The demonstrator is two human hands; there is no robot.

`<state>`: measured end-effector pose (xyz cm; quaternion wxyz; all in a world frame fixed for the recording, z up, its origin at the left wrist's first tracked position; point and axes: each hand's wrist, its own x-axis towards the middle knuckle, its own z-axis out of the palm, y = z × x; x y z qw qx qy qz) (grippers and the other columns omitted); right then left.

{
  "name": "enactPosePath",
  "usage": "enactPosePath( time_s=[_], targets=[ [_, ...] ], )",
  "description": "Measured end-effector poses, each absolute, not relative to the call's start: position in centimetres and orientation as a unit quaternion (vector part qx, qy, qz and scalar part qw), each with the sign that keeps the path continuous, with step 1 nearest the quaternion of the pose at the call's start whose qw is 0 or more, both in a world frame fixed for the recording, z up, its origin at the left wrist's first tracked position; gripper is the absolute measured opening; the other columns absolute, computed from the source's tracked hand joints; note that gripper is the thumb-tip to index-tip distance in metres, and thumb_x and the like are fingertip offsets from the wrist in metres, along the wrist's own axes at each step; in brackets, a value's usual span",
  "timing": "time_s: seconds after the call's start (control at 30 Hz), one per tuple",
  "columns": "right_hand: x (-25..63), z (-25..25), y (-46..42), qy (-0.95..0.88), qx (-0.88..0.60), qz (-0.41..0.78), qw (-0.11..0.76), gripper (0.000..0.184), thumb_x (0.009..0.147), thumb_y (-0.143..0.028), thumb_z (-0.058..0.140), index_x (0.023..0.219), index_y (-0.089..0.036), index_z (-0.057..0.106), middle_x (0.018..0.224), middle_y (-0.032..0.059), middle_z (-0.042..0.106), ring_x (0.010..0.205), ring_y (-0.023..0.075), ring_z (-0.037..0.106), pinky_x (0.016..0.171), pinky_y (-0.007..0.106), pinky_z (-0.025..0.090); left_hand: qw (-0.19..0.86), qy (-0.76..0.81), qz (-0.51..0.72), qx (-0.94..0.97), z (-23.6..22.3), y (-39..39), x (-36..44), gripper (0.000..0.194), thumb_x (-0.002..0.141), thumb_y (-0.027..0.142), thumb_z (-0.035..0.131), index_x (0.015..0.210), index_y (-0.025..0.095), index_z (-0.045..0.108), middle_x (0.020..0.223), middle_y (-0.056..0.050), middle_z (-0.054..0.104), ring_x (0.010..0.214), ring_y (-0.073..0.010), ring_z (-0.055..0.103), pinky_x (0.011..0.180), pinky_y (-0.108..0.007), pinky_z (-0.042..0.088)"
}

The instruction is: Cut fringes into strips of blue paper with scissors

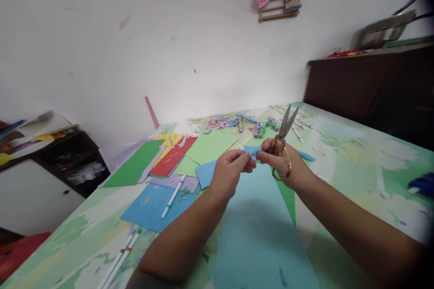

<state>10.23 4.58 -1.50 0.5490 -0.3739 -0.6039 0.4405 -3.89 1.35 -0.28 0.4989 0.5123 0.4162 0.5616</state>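
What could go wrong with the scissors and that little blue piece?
The scissors are open in the right hand, which also pinches the blue piece, so a slip might nick a finger. Both hands grip that piece, the left hand at its other side, so a hard tug might tear it. And the white stick lying over the blue sheet could roll if bumped.

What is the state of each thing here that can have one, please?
Scissors: blades open, in the right hand
Small blue piece: pinched by left hand and right hand
Light blue sheet: lying flat
White stick: lying partly on blue sheet
Red sheet: lying flat
Red-banded white sticks: lying side by side
White cabinet door: appears shut
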Motion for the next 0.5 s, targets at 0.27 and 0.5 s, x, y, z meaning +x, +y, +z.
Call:
enactPosePath(
  time_s=[0.27,0.5],
  targets=[
    [10.03,-1.61,4.62,-0.608,-0.390,0.439,0.535,0.021,0.061,-0.028,0.065,0.068,-0.020,0.048,0.056,-0.0054,0.050,0.056,0.0129,0.049,0.055,0.028,0.037,0.469,0.420,0.585,0.511,-0.58,1.58,-4.12,0.019,0.071,0.032,0.056,0.063,0.014,0.060,0.060,0.000,0.059,0.059,-0.0112,0.056,0.058,-0.025,0.047],
    [10.13,-1.27,4.36,-0.610,-0.390,0.426,0.542,0.018,0.061,-0.026,0.062,0.067,-0.020,0.046,0.059,-0.0045,0.051,0.058,0.0128,0.049,0.057,0.029,0.037,0.418,0.439,0.571,0.553,-1.23,2.00,-4.36,0.016,0.069,0.031,0.061,0.066,0.015,0.064,0.064,0.000,0.060,0.063,-0.0116,0.054,0.062,-0.025,0.045]
  ],
)
